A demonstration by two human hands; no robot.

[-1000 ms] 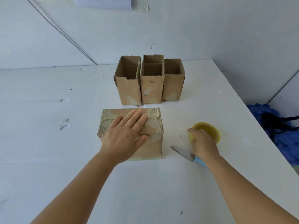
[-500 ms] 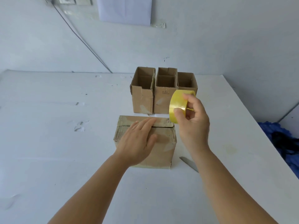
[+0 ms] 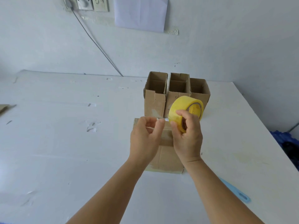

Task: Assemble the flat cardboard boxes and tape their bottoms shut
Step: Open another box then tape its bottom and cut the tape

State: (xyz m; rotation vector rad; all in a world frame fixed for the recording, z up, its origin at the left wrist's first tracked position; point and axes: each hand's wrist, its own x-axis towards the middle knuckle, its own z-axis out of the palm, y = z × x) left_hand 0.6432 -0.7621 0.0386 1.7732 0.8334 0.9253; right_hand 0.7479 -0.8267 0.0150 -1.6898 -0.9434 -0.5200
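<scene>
Cardboard scrap (image 3: pixel 4 107): lying at the table's left edge, well apart from the work.
Table (image 3: pixel 64 151): white, scuffed, carrying everything.
Left hand (image 3: pixel 144 139): hovering over the box, thumb and forefinger pinching together on what looks like the free tape end; the clear film is hard to make out.
Box being taped (image 3: pixel 168 157): sitting near the table's middle with its closed flaps facing up, partly hidden under both hands; old tape residue is showing on its sides.
Handling of box: likely light and stiff enough to stay square, though the flaps may be springing up unless pressed flat.
Finished boxes (image 3: pixel 176 96): three standing open side up, touching in a row, toward the table's far edge.
Tape roll (image 3: pixel 186 113): yellow, held above the box's far right corner.
Right hand (image 3: pixel 187 136): gripping the roll, fingers curled around its near side.
Handling of tape: light, thin and sticky; best taken by the end's corner and kept taut.
Blue tool (image 3: pixel 236 191): lying near the table's right edge.
</scene>
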